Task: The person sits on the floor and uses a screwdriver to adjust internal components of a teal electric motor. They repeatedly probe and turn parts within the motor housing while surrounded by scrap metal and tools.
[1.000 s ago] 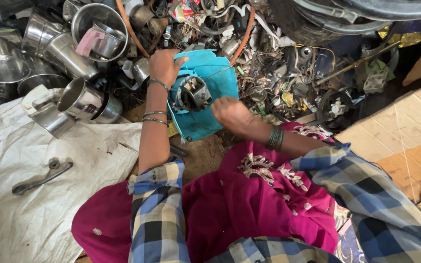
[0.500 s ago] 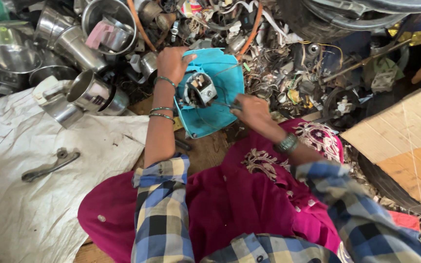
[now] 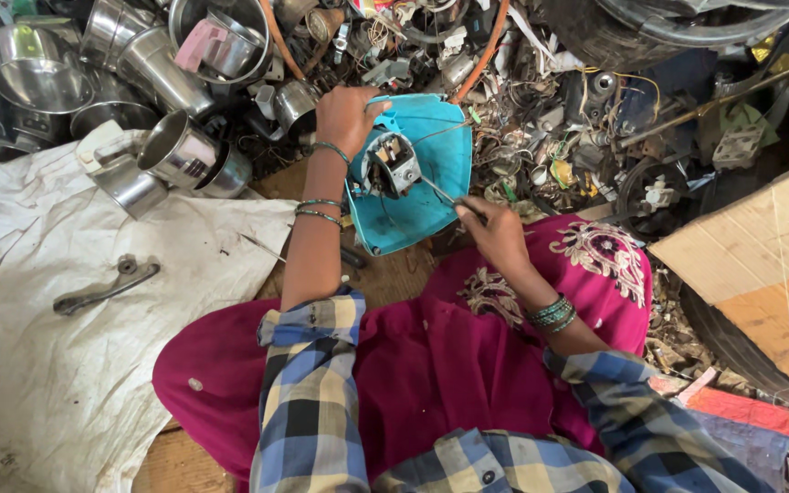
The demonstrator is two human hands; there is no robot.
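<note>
- Turquoise plastic housing (image 3: pixel 422 196): one, open side up, long axis running from lap toward scrap pile (image 3: pixel 541 100); one grey motor unit (image 3: pixel 393 164) inside.
- Left hand (image 3: pixel 347 117): closed on housing's far rim, forearm straight.
- Right hand (image 3: pixel 495 233): pinched on one thin metal tool (image 3: pixel 438 192), tip aimed at motor unit.

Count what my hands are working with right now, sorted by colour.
Turquoise: 1, the plastic housing gripped by the left hand
Grey: 2, the motor block inside it, and the thin tool in the right hand
Total: 3
</note>
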